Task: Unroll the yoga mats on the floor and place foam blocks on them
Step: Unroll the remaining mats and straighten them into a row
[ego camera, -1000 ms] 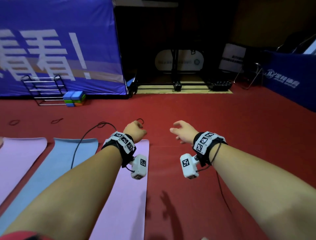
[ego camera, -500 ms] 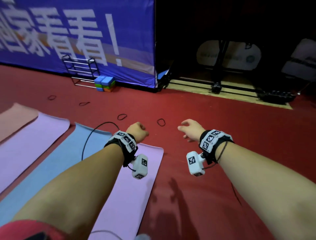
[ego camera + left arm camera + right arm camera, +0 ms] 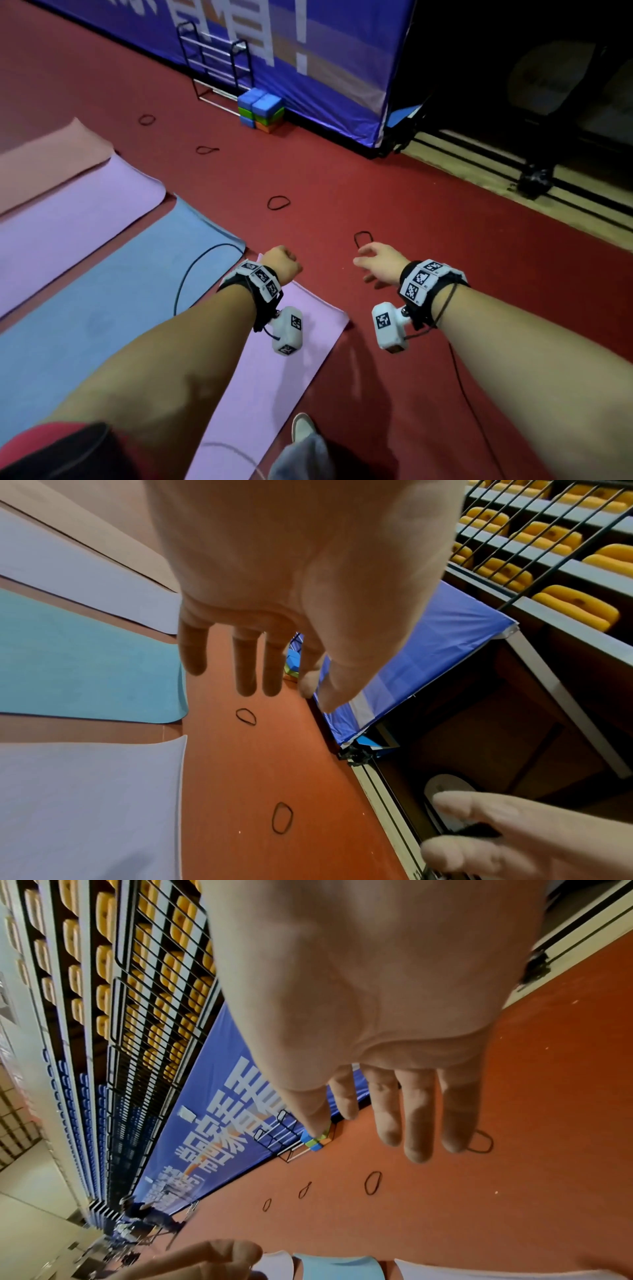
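Observation:
Several unrolled yoga mats lie side by side on the red floor: a salmon mat (image 3: 51, 154), a purple mat (image 3: 75, 212), a blue mat (image 3: 102, 291) and a nearer purple mat (image 3: 274, 359). A stack of blue, green and orange foam blocks (image 3: 262, 111) stands far ahead against the blue banner, also small in the right wrist view (image 3: 316, 1141). My left hand (image 3: 282, 263) hovers over the near purple mat's far end, fingers hanging loose (image 3: 245, 674), holding nothing. My right hand (image 3: 376, 263) floats over bare floor with relaxed fingers (image 3: 416, 1123), empty.
Black elastic bands lie on the floor, one (image 3: 278, 202) ahead and one (image 3: 363, 238) just beyond my right hand. A wire rack (image 3: 219, 65) stands beside the blocks. The blue banner (image 3: 325, 68) and a dark frame close off the back. A cable (image 3: 191, 274) crosses the blue mat.
The view has swung left and down, so the foam blocks and more mats come into sight. Both hands keep the same empty pose in front of me.

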`<action>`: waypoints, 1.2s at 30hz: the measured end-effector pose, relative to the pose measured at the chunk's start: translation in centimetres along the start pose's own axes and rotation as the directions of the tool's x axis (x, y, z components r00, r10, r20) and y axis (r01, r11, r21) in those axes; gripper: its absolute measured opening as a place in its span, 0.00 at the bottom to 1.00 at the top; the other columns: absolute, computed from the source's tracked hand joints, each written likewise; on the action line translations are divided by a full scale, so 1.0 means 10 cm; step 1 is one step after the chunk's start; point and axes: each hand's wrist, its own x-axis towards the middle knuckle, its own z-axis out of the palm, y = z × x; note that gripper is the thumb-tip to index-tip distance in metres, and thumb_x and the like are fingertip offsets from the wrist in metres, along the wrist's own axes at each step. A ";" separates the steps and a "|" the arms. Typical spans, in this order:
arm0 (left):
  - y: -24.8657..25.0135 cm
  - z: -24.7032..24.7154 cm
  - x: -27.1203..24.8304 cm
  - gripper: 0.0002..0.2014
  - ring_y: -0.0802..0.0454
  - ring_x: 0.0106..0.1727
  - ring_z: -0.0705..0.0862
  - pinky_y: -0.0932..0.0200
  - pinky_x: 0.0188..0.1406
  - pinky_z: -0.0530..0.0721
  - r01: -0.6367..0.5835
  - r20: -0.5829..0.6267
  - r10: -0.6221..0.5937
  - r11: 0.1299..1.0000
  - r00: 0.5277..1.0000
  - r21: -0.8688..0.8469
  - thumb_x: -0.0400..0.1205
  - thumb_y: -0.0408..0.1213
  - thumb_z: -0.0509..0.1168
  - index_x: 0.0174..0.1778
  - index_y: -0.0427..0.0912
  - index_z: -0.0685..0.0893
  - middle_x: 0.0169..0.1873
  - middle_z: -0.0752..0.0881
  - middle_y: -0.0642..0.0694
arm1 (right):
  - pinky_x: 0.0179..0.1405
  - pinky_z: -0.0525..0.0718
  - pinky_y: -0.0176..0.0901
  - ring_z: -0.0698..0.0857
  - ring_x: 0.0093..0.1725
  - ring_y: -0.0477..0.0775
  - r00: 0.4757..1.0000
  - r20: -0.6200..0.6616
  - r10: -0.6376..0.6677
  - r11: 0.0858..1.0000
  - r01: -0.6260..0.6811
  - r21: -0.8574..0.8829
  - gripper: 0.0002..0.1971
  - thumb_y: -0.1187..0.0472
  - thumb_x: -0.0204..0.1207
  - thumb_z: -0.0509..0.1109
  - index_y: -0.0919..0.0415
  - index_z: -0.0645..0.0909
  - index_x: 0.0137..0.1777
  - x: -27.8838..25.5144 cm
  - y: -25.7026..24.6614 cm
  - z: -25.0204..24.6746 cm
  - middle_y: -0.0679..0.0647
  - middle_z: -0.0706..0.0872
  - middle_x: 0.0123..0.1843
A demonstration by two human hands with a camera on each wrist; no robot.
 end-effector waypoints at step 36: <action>-0.66 2.54 2.74 0.14 0.40 0.61 0.84 0.51 0.63 0.81 0.645 0.084 -0.790 0.428 0.607 -0.633 0.79 0.37 0.70 0.60 0.41 0.84 0.59 0.87 0.40 | 0.26 0.73 0.40 0.78 0.25 0.53 0.733 0.658 0.173 0.830 0.251 -0.497 0.09 0.62 0.79 0.67 0.55 0.76 0.57 4.69 1.01 0.88 0.54 0.81 0.34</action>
